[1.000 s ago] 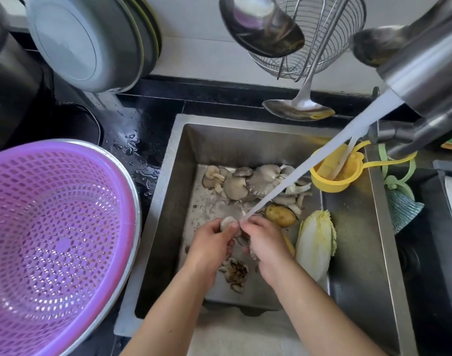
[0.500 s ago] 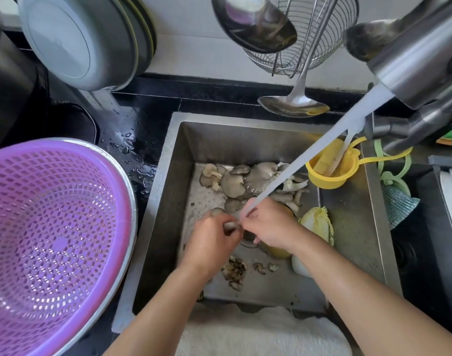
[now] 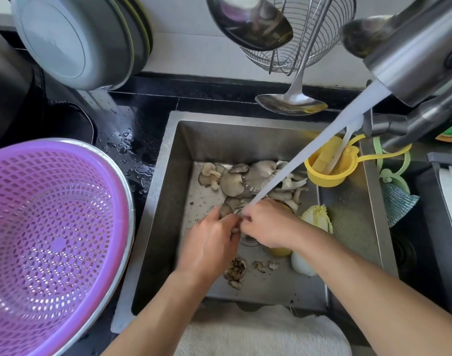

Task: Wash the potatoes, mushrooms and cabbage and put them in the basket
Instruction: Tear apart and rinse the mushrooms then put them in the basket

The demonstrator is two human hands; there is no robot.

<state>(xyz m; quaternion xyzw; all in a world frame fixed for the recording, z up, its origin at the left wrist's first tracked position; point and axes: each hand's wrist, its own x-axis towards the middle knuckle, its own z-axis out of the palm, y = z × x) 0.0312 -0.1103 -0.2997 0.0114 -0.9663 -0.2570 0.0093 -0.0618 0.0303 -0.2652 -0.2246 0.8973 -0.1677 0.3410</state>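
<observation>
Both hands hold the same place under the water as half a second ago; one second ago the right forearm lay nearer the middle and the cabbage showed whole, now the arm crosses it. Left hand [image 3: 211,236] and right hand [image 3: 267,223] meet fingertip to fingertip over the sink [image 3: 153,201] floor, fingers curled round a small pale mushroom piece [image 3: 226,210] between them; each grip pinches it. Water stream [image 3: 309,155] from the tap [image 3: 412,60] lands right at the fingertips.

Mushrooms [image 3: 248,177] heaped at the far side of the sink floor, grey caps overlapping. Dark trimmings [image 3: 235,270] lie near the front wall, below the left hand. Cabbage [image 3: 317,217] lies right of the right wrist, partly hidden by the forearm. Potato [image 3: 278,251] peeks out yellow under the right wrist, touching the cabbage's white end.

Basket [image 3: 52,227], purple, sits in a metal bowl on the wet dark surface [image 3: 132,140] left of the sink, well apart from the hands; none of the vegetables are in it. Yellow strainer [image 3: 327,168] hangs in the sink's far right corner.
</observation>
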